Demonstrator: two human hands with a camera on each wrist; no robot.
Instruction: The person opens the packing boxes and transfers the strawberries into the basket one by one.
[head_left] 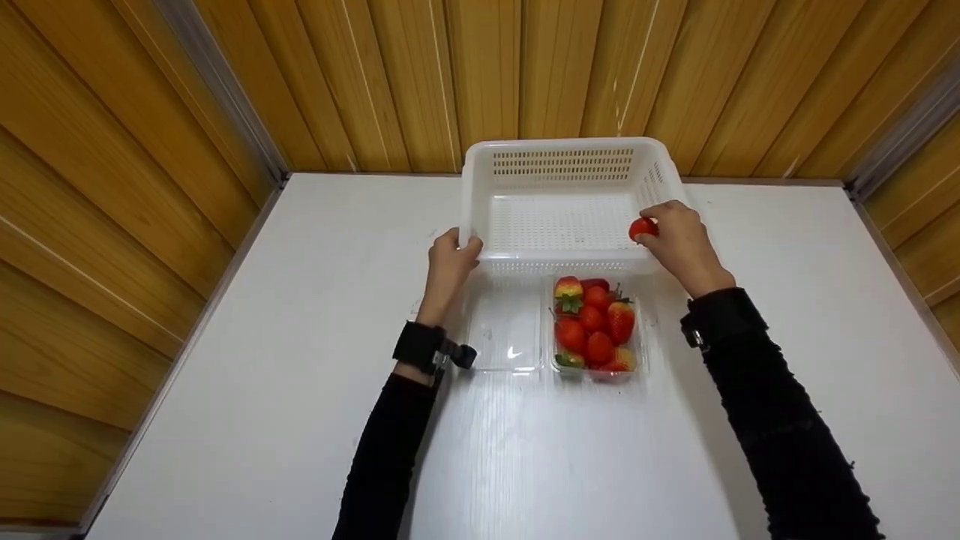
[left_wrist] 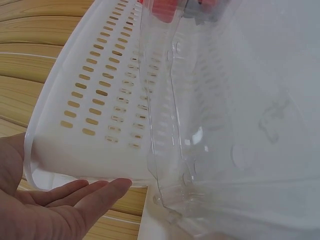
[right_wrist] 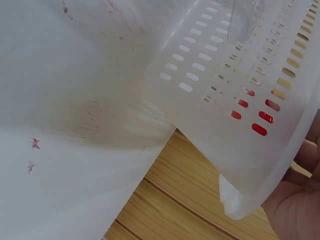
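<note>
A white perforated basket (head_left: pixel 562 146) stands at the back middle of the white table (head_left: pixel 262 375). My left hand (head_left: pixel 459 249) holds its near left corner, thumb over the rim and straight fingers along the outside (left_wrist: pixel 85 192). My right hand (head_left: pixel 654 225) pinches a red strawberry (head_left: pixel 642 228) just inside the basket's near right corner. In the right wrist view, red shows through the basket's slots (right_wrist: pixel 260 129). In front of the basket lies an open clear clamshell; its right half holds several strawberries (head_left: pixel 596 326) and its lid (head_left: pixel 504 330) lies flat on the left.
Wooden panel walls (head_left: pixel 112 187) close in the table at the back and on both sides. The basket's floor (head_left: pixel 559 225) is bare. The clear clamshell (left_wrist: pixel 225 125) sits right against the basket's front wall (left_wrist: pixel 90 100).
</note>
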